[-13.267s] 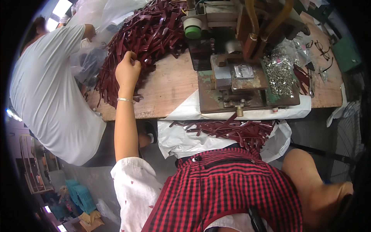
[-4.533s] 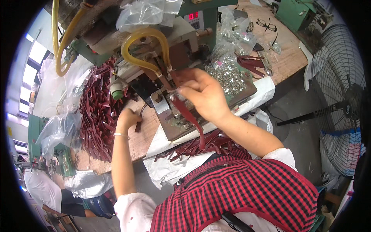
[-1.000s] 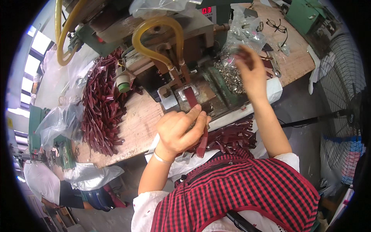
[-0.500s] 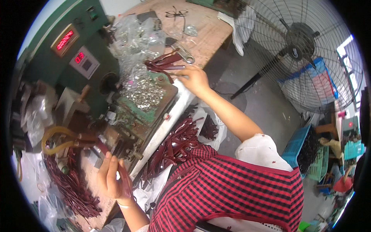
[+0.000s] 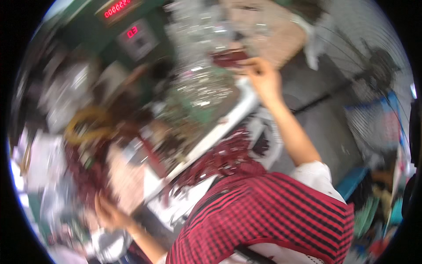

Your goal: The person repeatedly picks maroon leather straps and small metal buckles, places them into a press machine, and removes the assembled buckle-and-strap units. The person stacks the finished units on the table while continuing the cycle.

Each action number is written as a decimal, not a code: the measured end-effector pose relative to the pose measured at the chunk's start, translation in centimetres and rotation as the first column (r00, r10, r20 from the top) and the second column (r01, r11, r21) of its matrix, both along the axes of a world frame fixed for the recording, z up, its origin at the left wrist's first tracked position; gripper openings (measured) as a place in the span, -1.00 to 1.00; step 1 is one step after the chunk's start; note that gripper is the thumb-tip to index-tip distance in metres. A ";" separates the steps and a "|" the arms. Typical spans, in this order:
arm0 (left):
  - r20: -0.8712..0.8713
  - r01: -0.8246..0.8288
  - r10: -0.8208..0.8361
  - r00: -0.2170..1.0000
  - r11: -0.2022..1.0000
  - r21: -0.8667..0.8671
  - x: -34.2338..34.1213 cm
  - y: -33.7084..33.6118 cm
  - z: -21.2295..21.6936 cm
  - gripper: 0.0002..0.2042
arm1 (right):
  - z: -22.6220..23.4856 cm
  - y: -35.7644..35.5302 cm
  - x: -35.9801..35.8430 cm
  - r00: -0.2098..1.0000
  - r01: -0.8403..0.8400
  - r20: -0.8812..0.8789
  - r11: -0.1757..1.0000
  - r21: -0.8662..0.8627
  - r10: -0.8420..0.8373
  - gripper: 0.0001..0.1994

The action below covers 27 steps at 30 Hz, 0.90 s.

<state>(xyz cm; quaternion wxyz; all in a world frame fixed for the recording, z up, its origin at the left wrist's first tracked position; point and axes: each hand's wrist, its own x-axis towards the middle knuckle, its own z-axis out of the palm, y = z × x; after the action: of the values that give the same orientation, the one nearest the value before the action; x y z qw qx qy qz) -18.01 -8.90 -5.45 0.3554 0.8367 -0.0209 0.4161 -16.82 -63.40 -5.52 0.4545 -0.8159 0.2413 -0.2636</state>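
The whole picture is smeared by motion. My left hand is at the left, beside a pile of dark red strips on the table. Its fingers look stretched out, and I see nothing held in them. At the far side of the bench my right hand has its fingers curled in a pinch against a small stack of dark red strips. What lies between those fingertips is too blurred to make out. A single dark red strip sticks out from the front of the green machine.
Shiny small metal parts lie heaped on the machine's bed, with clear plastic bags behind. More dark red strips lie close to my checked apron. A large fan and a blue crate stand at the right.
My left hand has moved away from the machine's front to the strip pile at the left. The view has shifted, moving the scene rightward. My right hand remains by the far strips.
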 end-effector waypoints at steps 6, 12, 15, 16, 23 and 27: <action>-0.053 -0.032 0.036 0.998 0.997 0.075 9.0 5.6 -3.2 -0.86 | -0.9 4.4 1.2 0.928 -0.303 0.257 0.948 0.096 0.271 -0.84; 0.052 -0.207 0.201 0.978 0.919 0.336 12.8 3.9 -0.2 -0.92 | 4.1 10.5 -1.2 0.816 -0.561 0.294 0.804 0.195 0.498 -0.84; -0.034 -0.196 0.234 0.972 0.876 0.440 16.7 2.4 1.6 -0.87 | 7.5 14.7 1.2 0.724 -0.642 0.333 0.767 0.006 0.604 -0.81; -0.069 -0.192 0.255 0.965 0.858 0.476 18.4 1.9 1.9 -0.84 | 7.6 15.8 2.2 0.711 -0.641 0.354 0.767 -0.030 0.608 -0.78; -0.133 -0.080 0.175 0.976 0.848 0.524 16.8 0.3 1.2 -0.86 | 5.5 20.3 3.4 0.726 -0.664 0.472 0.688 0.292 0.500 -0.66; -0.067 0.040 -0.030 0.997 0.987 0.157 14.6 -0.1 0.8 -0.84 | 6.4 21.1 3.3 0.705 -0.697 0.501 0.620 0.360 0.502 -0.61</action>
<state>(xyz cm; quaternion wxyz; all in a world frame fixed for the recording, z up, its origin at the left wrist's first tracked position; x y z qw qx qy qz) -3.38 -8.97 -4.63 0.2956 0.8748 -0.0571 0.3795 -13.53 -42.26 0.85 0.7563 -0.6305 -0.0739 -0.1583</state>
